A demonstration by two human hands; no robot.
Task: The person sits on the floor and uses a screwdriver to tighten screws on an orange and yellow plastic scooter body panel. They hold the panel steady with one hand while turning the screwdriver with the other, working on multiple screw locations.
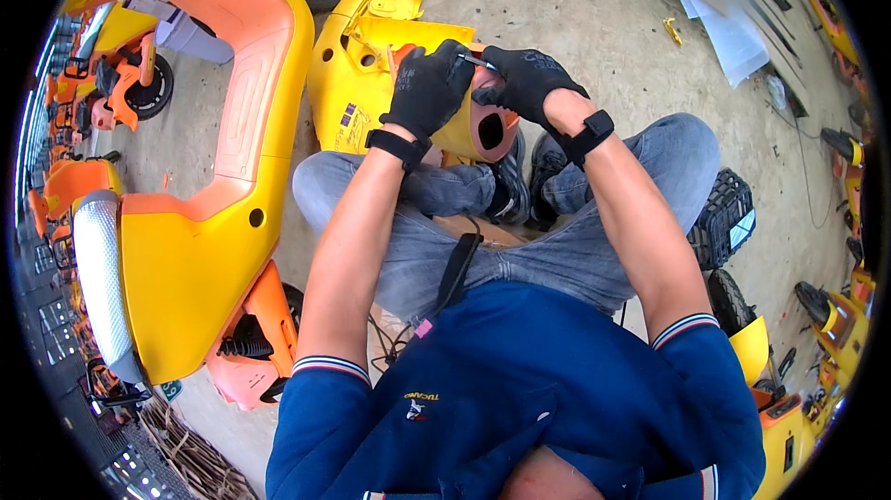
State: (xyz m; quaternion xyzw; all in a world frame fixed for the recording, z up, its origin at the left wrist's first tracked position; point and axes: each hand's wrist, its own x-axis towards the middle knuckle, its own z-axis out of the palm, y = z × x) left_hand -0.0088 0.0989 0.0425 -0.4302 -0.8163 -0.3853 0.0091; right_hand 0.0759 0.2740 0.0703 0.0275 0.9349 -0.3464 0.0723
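Bare concrete floor (pixel 594 8), workshop setting, yellow-and-orange scooter bodies around the rim of the view. Person sits low, knees apart, two dark shoes (pixel 529 184) together in front.

Yellow body panel (pixel 371 82) stands on the floor against the shoes, tilted toward the person, probably so its orange inner part (pixel 490 124) faces up within reach. Left hand (pixel 429 87), black glove, fingers curled over the panel's upper edge, clamping it steady. Right hand (pixel 527 82), black glove, fingers pinched narrow on a thin metal tool (pixel 479 62); its tip meets the panel between the two hands. Tool kind not readable; possibly a small driver or pick.

Count: two gloved hands, one tool, one panel being worked on, one large scooter shell (pixel 200 221) just to the left, one black wire basket (pixel 726 217) to the right, pale sheets (pixel 719 17) far right.
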